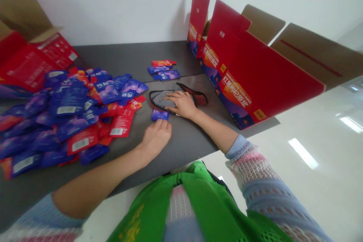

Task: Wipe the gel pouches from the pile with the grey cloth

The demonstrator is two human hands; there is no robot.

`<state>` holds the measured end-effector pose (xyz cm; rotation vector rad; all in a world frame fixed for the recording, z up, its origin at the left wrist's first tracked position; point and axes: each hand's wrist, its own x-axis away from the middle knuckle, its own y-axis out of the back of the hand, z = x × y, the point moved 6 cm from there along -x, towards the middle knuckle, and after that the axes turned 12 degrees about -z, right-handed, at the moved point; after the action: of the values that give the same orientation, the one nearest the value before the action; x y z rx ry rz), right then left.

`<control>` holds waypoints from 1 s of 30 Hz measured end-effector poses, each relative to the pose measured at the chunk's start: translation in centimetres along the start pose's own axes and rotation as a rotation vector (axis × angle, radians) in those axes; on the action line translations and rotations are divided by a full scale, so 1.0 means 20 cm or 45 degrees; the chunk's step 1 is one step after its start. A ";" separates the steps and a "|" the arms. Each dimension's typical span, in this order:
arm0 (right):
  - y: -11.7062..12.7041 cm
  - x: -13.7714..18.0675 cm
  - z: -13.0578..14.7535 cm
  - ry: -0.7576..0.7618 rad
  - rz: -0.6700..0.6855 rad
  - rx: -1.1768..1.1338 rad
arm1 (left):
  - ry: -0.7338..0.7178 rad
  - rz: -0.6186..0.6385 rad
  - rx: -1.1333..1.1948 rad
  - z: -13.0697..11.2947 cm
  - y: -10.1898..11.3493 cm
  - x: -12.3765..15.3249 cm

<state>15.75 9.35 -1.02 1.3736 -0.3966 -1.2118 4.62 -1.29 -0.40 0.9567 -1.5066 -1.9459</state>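
Observation:
My left hand (157, 136) is closed at the fingertips on the near end of a small purple sachet (159, 115) at the middle of the dark table. The sachet's far end lies by a flat grey, black-edged piece (159, 100) that looks like a slipper or a cloth pouch; whether it goes under the edge I cannot tell. Over this piece my right hand (183, 104) lies palm down with fingers spread. A reddish-brown part (200, 98) of it shows to the right. Behind are several loose sachets (166, 75), purple and red.
A big heap of purple and red sachets (70, 102) covers the table's left side, beside an opened red carton (25, 60). Along the right edge stand several red cartons (255, 79) with raised flaps. A white wall (127, 3) closes off the back.

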 end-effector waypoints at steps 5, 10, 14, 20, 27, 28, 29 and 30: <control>0.02 -0.02 -0.15 -0.189 -0.086 0.081 | 0.014 -0.012 0.016 0.00 0.01 0.00; 0.08 -0.02 -0.25 -0.346 -0.213 -0.016 | 0.015 0.005 0.022 0.00 0.01 -0.01; 0.12 -0.01 -0.12 -0.059 -0.203 -0.411 | 0.006 0.011 0.015 0.00 0.00 0.00; 0.07 0.07 0.16 0.406 0.218 -0.388 | -0.025 -0.012 -0.014 -0.01 0.00 -0.01; 0.03 0.01 0.00 0.136 0.092 -0.071 | 0.044 -0.066 0.052 0.03 0.00 0.00; 0.02 0.00 -0.03 0.087 0.076 -0.032 | 0.074 -0.095 0.075 0.05 0.00 0.00; 0.02 0.00 -0.07 0.045 0.061 0.002 | 0.111 -0.133 0.095 0.08 0.00 0.00; 0.02 -0.01 -0.09 0.009 0.045 0.031 | 0.153 -0.181 0.108 0.10 0.01 0.00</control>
<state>17.40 10.33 -1.08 1.3854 -0.4302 -1.1765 3.06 -0.13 0.06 1.2253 -1.4987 -1.8957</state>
